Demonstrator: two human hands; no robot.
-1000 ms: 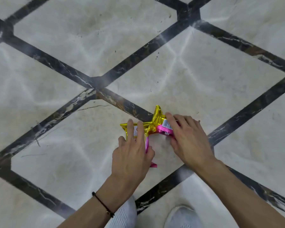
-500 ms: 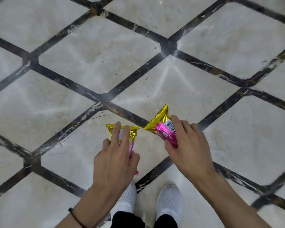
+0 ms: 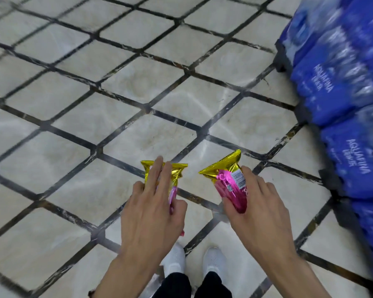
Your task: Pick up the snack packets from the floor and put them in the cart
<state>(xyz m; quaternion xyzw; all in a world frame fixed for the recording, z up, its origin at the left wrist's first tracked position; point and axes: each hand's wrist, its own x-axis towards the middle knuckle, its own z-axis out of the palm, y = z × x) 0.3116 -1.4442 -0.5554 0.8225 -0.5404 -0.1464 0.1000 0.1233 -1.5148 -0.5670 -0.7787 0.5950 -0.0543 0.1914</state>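
Gold-and-pink foil marked both snack packets, and each sat in 1 of the person's 2 hands, held above the floor rather than lying on it. The left hand (image 3: 151,211) gripped the left snack packet (image 3: 178,170) from above, 2 long fingers laid over its crimped gold top and the thumb closed against the pink side, so most of the wrapper was hidden under the palm. The right hand (image 3: 261,214) held the right snack packet (image 3: 230,188) with its fingers curled round the far side and the thumb tucked at the pink lower end; its gold serrated end pointed up and away, and a white barcode label faced the camera. The 2 packets were near each other but apart. Below them lay a pale marble floor (image 3: 95,117) crossed by dark diagonal bands. 2 white shoes (image 3: 174,261) and dark trouser legs (image 3: 174,284) showed at the bottom edge. Along the right side stood stacked blue Aquafina water packs (image 3: 332,93), blurred in places.
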